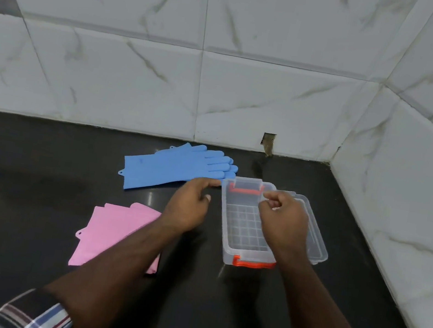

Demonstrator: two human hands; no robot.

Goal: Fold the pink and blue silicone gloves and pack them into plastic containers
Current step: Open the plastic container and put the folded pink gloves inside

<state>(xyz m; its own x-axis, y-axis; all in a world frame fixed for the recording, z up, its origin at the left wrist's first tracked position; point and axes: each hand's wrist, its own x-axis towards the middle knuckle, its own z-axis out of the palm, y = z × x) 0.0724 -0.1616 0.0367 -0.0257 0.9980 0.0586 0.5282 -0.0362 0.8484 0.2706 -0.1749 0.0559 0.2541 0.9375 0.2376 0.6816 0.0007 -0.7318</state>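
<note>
Gloves — blue (177, 168) flat behind, pink (116, 233) left of the clear container (320, 240); both hands — left (187, 208), right (282, 224) — curl loosely at its far latch, grip unclear.

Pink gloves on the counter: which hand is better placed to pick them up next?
The left hand. Its forearm already crosses over the pink gloves, which lie on the left side. The right hand is over the clear container, farther away.

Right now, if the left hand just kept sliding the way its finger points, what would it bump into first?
Most likely the clear plastic container: the left hand points its forefinger right, toward the box's far left corner near the orange latch. The blue gloves lie just behind that line, so depth leaves some doubt.
</note>
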